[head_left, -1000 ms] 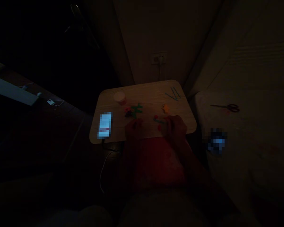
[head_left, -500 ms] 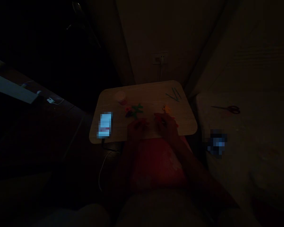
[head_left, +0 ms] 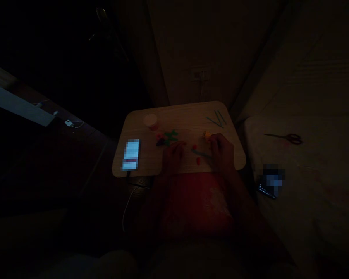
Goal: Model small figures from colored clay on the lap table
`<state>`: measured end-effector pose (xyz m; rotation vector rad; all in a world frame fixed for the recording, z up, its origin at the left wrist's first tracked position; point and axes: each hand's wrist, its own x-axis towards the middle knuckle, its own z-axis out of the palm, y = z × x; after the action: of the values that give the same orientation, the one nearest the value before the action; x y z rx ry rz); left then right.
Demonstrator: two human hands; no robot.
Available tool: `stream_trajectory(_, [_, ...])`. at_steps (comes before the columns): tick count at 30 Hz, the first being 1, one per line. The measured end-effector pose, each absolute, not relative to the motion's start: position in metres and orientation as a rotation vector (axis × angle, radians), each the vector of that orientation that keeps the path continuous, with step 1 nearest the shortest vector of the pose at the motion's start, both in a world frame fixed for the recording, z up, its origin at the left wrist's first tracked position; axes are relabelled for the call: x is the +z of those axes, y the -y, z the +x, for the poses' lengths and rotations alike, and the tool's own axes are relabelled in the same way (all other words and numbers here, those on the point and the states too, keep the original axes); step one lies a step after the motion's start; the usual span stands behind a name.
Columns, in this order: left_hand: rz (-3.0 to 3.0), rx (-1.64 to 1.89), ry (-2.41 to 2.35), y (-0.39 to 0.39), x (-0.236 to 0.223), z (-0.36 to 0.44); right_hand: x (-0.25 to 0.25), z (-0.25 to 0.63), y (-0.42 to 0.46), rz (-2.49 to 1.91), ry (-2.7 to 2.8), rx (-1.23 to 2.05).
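In the dim head view, my left hand (head_left: 173, 155) rests over the near part of the small table, fingers pinched; what they hold, if anything, is too dark to make out. My right hand (head_left: 223, 153) is on the right, its fingers curled beside a small yellow-orange cluster (head_left: 206, 135); its grip is unclear. Between the hands lie a blue-green strip (head_left: 202, 154), a small red lump (head_left: 194, 147) and a red piece (head_left: 198, 160). Green crossed pieces (head_left: 171, 136) sit just beyond my left hand, with a dark purple lump (head_left: 160, 142) beside them.
A lidded tub (head_left: 150, 121) stands at the table's (head_left: 180, 112) back left. A lit phone (head_left: 131, 155) with a cable lies at its left. Thin green sticks (head_left: 217, 119) are at the back right. Off to the right are scissors (head_left: 287, 137) and a dark device (head_left: 270, 184).
My right hand has moved right, away from the red pieces, uncovering them and the blue-green strip. My left hand stays near its place. The whole view has shifted slightly.
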<state>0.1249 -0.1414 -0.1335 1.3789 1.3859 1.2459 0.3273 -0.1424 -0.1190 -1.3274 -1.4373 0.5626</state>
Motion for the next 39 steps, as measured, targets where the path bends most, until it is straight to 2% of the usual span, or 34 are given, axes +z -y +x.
stream_trajectory(10, [1.441, 1.257, -1.387, 0.146, -0.152, 0.132, -0.137, 0.295, 0.152, -1.259, 1.643, 0.608])
stream_trajectory(21, [1.316, 1.225, -1.434, 0.156, -0.152, 0.124, -0.139, 0.298, 0.152, -1.286, 1.719, 0.603])
stream_trajectory(33, [1.634, 1.292, -1.403, 0.154, -0.153, 0.114, -0.141, 0.315, 0.143, -1.217, 1.239, 0.81])
stream_trajectory(39, [1.673, 1.269, -1.366, 0.157, -0.154, 0.113, -0.13, 0.319, 0.138, -1.247, 1.335, 0.814])
